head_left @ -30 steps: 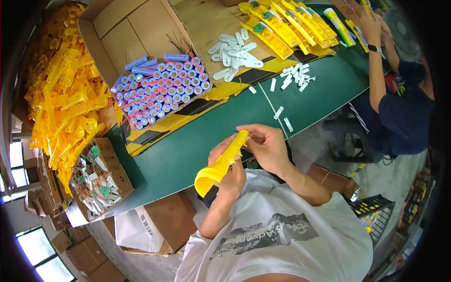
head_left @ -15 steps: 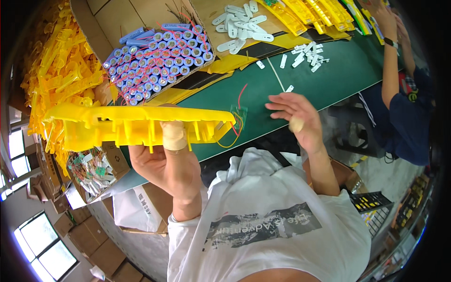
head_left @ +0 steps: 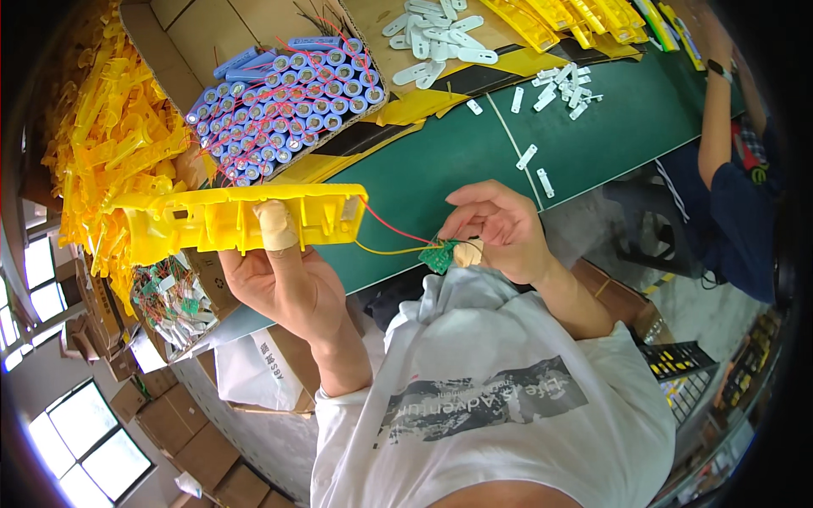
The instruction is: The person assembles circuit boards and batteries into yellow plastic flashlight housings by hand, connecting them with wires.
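Observation:
My left hand (head_left: pixel 292 284) grips a long yellow plastic housing (head_left: pixel 169 222) with ribs along its inside, its taped thumb pressed on the near wall. A red and a yellow wire run from the housing's right end to a small green circuit board (head_left: pixel 438 256). That board is pinched between the thumb and fingers of my right hand (head_left: pixel 504 233), whose thumb is taped too. A dark wire curls by the right thumb. Both hands are above the near edge of the green work surface (head_left: pixel 406 182).
A cardboard box of blue cylindrical cells (head_left: pixel 288 102) with red wires stands beyond the housing. Yellow housings (head_left: pixel 102 161) are heaped at left, above a box of wired boards (head_left: pixel 174 305). White strips (head_left: pixel 440 38) and small white pieces (head_left: pixel 563 89) lie beyond. A co-worker's arm (head_left: pixel 718 110) is far right.
My right hand has come left and closed on the circuit board, which hung by its wires from the housing. The board is drawn out to the right; the housing has tilted and its right end moved left.

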The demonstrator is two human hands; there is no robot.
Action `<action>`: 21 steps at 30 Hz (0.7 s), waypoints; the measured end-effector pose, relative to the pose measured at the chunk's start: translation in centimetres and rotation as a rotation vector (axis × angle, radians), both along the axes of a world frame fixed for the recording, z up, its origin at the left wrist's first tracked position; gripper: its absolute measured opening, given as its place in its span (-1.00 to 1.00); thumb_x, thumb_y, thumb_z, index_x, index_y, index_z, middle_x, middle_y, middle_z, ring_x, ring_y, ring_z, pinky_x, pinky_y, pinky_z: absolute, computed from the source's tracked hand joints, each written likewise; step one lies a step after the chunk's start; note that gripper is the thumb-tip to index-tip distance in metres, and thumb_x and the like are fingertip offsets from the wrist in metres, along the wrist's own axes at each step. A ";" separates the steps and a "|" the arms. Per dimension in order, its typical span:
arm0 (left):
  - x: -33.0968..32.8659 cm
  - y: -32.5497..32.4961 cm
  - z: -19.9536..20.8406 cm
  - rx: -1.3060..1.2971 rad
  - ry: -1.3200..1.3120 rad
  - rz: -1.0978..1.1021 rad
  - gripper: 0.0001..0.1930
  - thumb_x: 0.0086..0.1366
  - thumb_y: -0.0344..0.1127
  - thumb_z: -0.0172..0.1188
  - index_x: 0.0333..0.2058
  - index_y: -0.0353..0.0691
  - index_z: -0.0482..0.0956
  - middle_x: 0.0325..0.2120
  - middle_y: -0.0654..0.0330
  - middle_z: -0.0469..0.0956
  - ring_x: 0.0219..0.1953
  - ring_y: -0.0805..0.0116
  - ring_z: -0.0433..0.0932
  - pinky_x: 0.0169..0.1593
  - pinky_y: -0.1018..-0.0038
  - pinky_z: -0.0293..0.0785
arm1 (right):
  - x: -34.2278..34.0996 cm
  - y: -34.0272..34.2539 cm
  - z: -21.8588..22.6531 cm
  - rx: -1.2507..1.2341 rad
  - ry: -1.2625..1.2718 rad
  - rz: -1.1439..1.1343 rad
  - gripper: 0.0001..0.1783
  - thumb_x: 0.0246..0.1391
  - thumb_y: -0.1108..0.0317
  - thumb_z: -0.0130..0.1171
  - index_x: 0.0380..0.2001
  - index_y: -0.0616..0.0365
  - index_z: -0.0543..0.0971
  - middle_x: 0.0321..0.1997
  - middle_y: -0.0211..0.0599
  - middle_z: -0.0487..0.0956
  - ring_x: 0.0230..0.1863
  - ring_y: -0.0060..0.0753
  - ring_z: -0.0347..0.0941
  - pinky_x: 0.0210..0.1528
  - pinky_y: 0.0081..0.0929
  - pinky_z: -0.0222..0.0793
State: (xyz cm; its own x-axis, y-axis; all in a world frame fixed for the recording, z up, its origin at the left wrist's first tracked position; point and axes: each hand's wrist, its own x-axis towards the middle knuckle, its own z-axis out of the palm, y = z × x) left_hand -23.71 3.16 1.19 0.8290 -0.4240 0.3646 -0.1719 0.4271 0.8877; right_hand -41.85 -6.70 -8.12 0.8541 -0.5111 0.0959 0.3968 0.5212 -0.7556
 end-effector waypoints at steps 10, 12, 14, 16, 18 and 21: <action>1.5 -0.6 -0.6 0.233 -0.274 0.341 -0.54 0.34 -0.45 0.21 0.16 -0.41 0.31 -0.08 0.04 0.56 -0.15 0.41 0.58 -0.03 0.50 0.50 | 0.3 -0.7 2.1 -0.396 0.294 -0.290 -0.46 -0.09 0.78 0.24 0.04 0.32 0.50 -0.14 -0.14 0.63 -0.07 -0.34 0.62 0.04 -0.48 0.56; 1.4 -0.6 -0.7 0.270 -0.231 0.292 -0.51 0.36 -0.46 0.15 0.20 -0.38 0.22 -0.10 0.02 0.55 -0.16 0.40 0.58 -0.05 0.50 0.50 | 0.5 -0.8 2.3 -0.442 0.289 -0.373 -0.49 -0.08 0.76 0.23 0.02 0.30 0.54 -0.15 -0.15 0.64 -0.09 -0.36 0.64 0.03 -0.51 0.56; 1.6 -0.5 -0.7 0.306 -0.190 0.245 -0.48 0.38 -0.47 0.09 0.25 -0.35 0.14 -0.11 0.01 0.55 -0.16 0.39 0.58 -0.07 0.50 0.50 | 0.4 -1.5 2.2 -0.676 0.311 -0.410 -0.49 -0.09 0.76 0.25 0.01 0.25 0.55 -0.18 -0.17 0.65 -0.14 -0.36 0.65 -0.03 -0.54 0.59; 2.1 -0.1 -0.9 0.437 -0.208 0.042 -0.45 0.40 -0.50 -0.03 0.30 -0.30 0.00 -0.17 -0.01 0.55 -0.21 0.39 0.54 -0.11 0.50 0.47 | 0.3 -2.7 3.0 -0.739 0.308 -0.376 -0.48 -0.10 0.76 0.27 0.01 0.27 0.55 -0.16 -0.16 0.63 -0.14 -0.36 0.64 -0.03 -0.50 0.59; 2.5 0.7 -1.8 0.517 -0.227 -0.035 -0.32 0.26 -0.61 -0.09 0.36 -0.31 -0.05 -0.09 -0.02 0.52 -0.21 0.37 0.50 -0.10 0.47 0.42 | 0.3 -4.0 4.4 -0.803 0.304 -0.345 -0.48 -0.11 0.76 0.30 0.01 0.29 0.55 -0.15 -0.14 0.61 -0.13 -0.36 0.63 -0.03 -0.46 0.60; 0.8 1.2 -2.3 0.557 -0.125 -0.272 -0.18 0.15 -0.66 -0.11 0.39 -0.16 -0.16 -0.03 -0.06 0.47 -0.16 0.37 0.42 -0.03 0.47 0.36 | 1.0 -6.2 6.6 -0.808 0.275 -0.085 -0.47 -0.10 0.70 0.33 0.02 0.17 0.57 -0.22 -0.22 0.63 -0.19 -0.43 0.63 -0.14 -0.52 0.60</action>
